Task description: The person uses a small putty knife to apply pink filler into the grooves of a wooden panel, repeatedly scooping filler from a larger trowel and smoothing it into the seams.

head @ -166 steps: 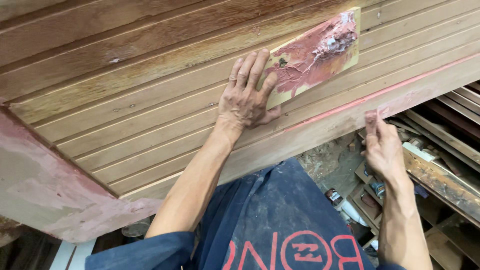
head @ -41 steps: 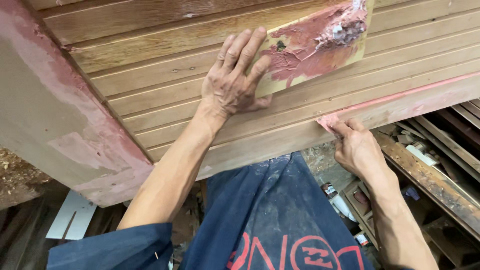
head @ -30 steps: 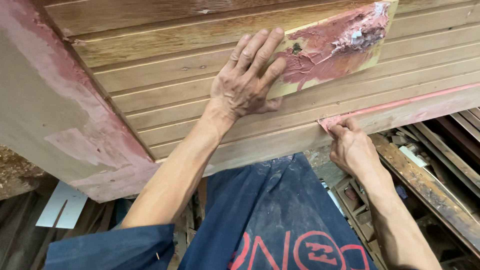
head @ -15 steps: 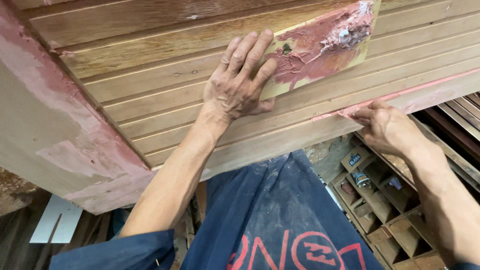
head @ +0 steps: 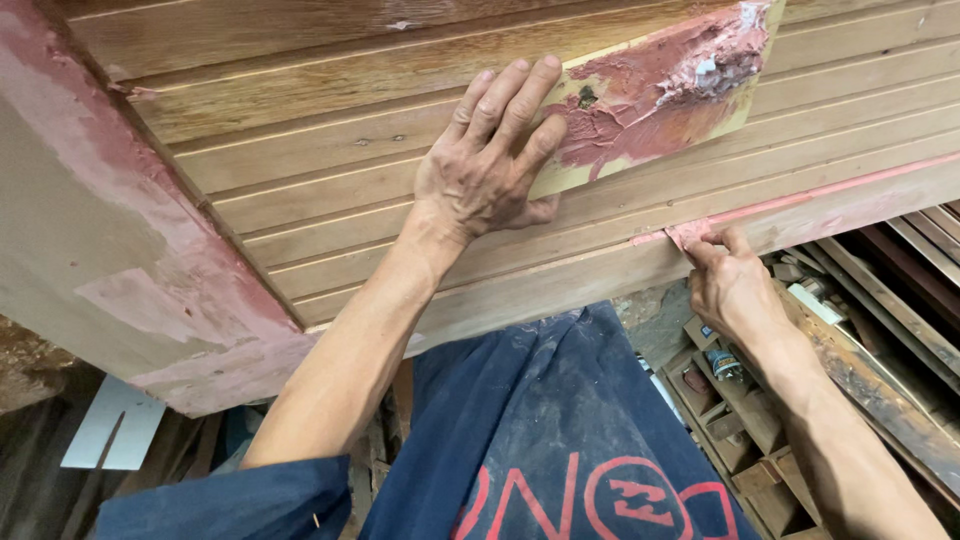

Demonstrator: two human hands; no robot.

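Note:
My left hand (head: 493, 160) holds a flat yellowish board (head: 650, 95) loaded with reddish-pink putty against the grooved wooden planking (head: 330, 150). The fingers spread over the board's left end. My right hand (head: 732, 285) is lower right, fingertips pinched on a small putty-covered scraper (head: 688, 233) pressed into a groove of the planking. A pink filled seam (head: 830, 192) runs right from that spot along the groove.
A thick timber beam (head: 110, 250) smeared with pink putty crosses at the left. Below the planking at the right lie wooden slats and a compartmented wooden tray (head: 740, 420) with small items. My blue clothing fills the bottom middle.
My right hand has slid left along the groove from where it was half a second ago, back toward the seam's left end. The left hand and putty board have stayed in place.

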